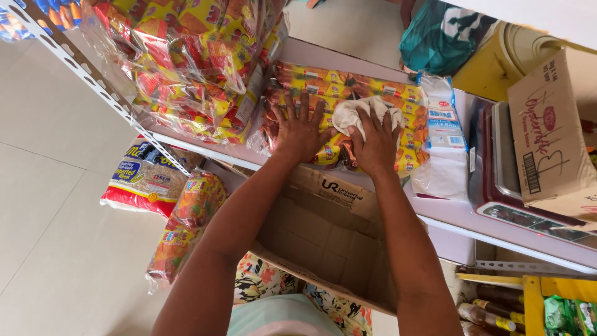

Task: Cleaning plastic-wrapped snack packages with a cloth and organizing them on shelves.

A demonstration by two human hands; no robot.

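Note:
My left hand [300, 129] lies flat with fingers spread on a clear-wrapped pack of orange and yellow snack packets [348, 84] on a white shelf [457, 214]. My right hand [375, 142] presses a crumpled white cloth [364, 111] onto the same pack, fingers curled over it. Both arms reach over an open brown cardboard box [326, 239] below the shelf edge.
A stack of red and yellow snack bundles [193, 62] fills the shelf's left. A bag of white plastic bags [443, 134], a red scale [497, 180] and a cardboard flap [553, 137] lie to the right. A flour sack [144, 177] and snack bundle [186, 224] rest on the floor.

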